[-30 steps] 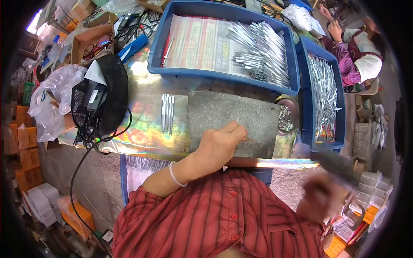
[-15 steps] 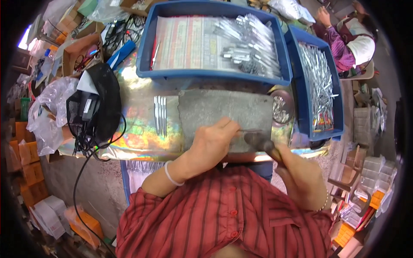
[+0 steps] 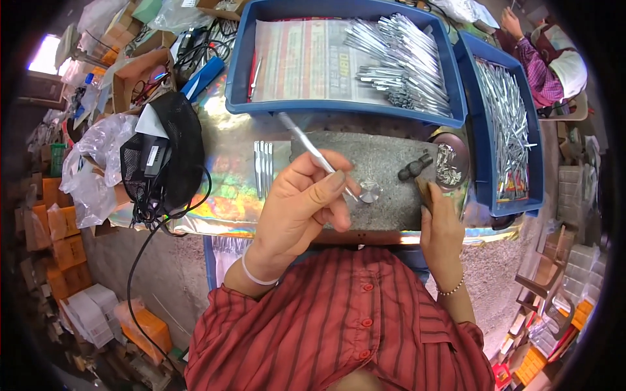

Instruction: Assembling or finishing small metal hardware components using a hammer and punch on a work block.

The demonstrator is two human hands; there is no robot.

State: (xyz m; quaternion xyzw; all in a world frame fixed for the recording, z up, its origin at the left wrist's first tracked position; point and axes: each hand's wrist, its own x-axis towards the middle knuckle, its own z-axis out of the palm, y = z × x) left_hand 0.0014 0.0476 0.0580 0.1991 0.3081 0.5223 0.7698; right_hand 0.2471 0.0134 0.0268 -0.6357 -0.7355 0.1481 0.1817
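My left hand [image 3: 301, 199] pinches a slim silver metal rod [image 3: 297, 132], tilted with its upper end toward the far left, above a grey slab [image 3: 385, 144]. Under its lower end a small shiny metal disc [image 3: 370, 191] sits on the slab. My right hand [image 3: 445, 234] is closed round the handle of a hammer, whose dark head [image 3: 415, 167] is over the slab's right part. Left of the slab, several similar rods [image 3: 263, 168] lie side by side. A round dish [image 3: 462, 148] at the slab's right edge contains small metal pieces [image 3: 447, 168].
Behind the slab stands a large blue tray [image 3: 345, 112] with paper and a heap of rods. A narrower blue tray [image 3: 535, 176] at right holds more rods. A black mesh bag [image 3: 179, 130] with cables sits at left. Another person [image 3: 544, 68] sits at far right.
My left hand has lifted and turned, raising the rod from near the slab to a steep tilt. The hammer has moved away from the rod, to the slab's right side. The view has shifted slightly.
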